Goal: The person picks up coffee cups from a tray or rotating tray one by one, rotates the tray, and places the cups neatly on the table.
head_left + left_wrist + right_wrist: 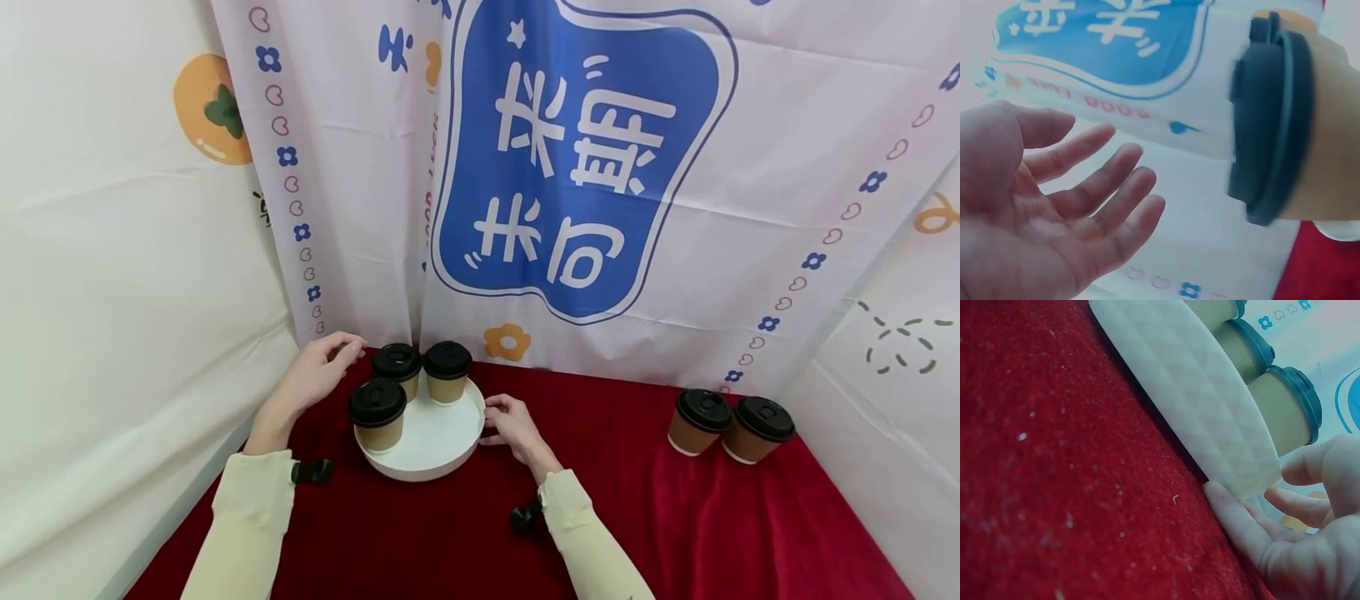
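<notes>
A round white tray (pixel 442 442) with a diamond-patterned side (pixel 1197 387) stands on red cloth. Three brown paper cups with black lids are on it: a front-left cup (pixel 378 414), a back-left cup (pixel 397 367) and a back-right cup (pixel 447 371). My right hand (pixel 512 425) grips the tray's right edge, one finger low against its bottom edge and others near the rim. Beside the back-left cup, my left hand (pixel 318 371) is raised with fingers loosely bent and nothing in them. A lidded cup (pixel 1329 125) looms close to it in the left wrist view.
Two more lidded cups, one left (pixel 699 421) and one right (pixel 756 429), stand side by side at the far right of the red cloth (pixel 600 483). A printed white curtain (pixel 360 208) hangs directly behind, and pale fabric walls (pixel 112 292) close in both sides.
</notes>
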Action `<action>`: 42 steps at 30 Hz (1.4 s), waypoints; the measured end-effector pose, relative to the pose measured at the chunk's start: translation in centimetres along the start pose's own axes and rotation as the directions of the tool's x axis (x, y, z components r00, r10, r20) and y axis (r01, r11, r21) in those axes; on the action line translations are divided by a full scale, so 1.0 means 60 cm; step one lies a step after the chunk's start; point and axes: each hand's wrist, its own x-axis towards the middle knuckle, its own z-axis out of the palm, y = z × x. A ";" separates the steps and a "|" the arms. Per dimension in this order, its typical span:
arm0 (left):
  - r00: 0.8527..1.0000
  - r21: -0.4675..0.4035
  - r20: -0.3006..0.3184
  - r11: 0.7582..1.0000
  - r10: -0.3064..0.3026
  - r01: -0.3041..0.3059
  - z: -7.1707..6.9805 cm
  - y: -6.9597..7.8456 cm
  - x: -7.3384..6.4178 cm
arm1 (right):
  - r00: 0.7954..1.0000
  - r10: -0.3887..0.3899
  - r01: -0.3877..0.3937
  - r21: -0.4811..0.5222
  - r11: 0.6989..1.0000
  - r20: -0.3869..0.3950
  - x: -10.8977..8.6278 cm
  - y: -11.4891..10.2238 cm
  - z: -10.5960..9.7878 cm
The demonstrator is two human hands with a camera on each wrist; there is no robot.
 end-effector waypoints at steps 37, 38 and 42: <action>0.891 0.138 0.186 0.887 0.415 -0.441 0.106 0.054 -0.076 | 1.000 0.006 -0.006 0.003 1.000 -0.009 0.005 0.006 -0.002; 0.887 0.136 0.206 0.885 0.414 -0.445 0.108 0.053 -0.077 | 1.000 0.007 -0.007 0.002 1.000 -0.011 0.005 0.006 -0.003; 0.878 0.153 0.284 0.885 0.387 -0.439 0.126 0.052 -0.082 | 1.000 0.008 -0.008 -0.001 1.000 -0.010 0.004 0.006 -0.003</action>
